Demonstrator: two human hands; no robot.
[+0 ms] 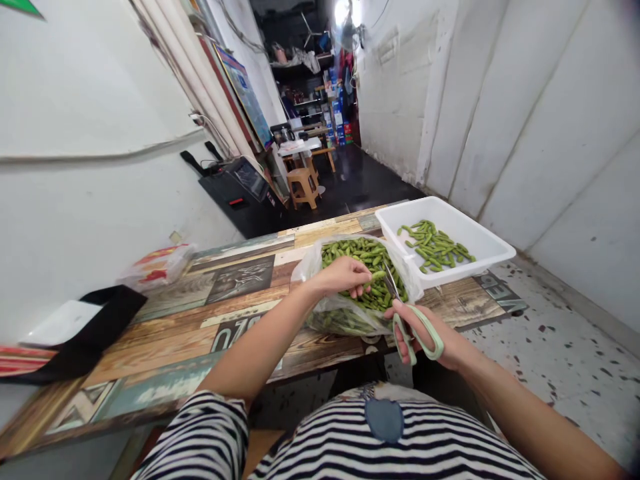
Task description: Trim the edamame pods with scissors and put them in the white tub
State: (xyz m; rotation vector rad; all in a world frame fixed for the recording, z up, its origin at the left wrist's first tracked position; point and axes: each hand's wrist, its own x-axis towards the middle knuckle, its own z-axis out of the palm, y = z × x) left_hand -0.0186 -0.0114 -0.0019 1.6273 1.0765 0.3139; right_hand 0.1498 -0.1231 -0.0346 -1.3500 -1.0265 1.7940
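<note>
My left hand (347, 275) pinches one green edamame pod (378, 275) by its end, over an open clear plastic bag (310, 267) full of edamame pods (360, 252). In my right hand (425, 330) is a pair of scissors (434, 341) with pale green handles. The scissor blades point up and away from me, close to the tip of the held pod. Whether the blades touch the pod I cannot tell. A white plastic tray (480, 250) stands just beyond the bag to the right, with several pods (435, 247) lying on its bottom.
The bag and tray sit at the right end of a wood-patterned table (200, 320). Towards its left lie a plastic bag with red print (159, 263) and a black cloth item (107, 320). Behind stand a black machine with a screen (245, 183) and a stool (302, 187).
</note>
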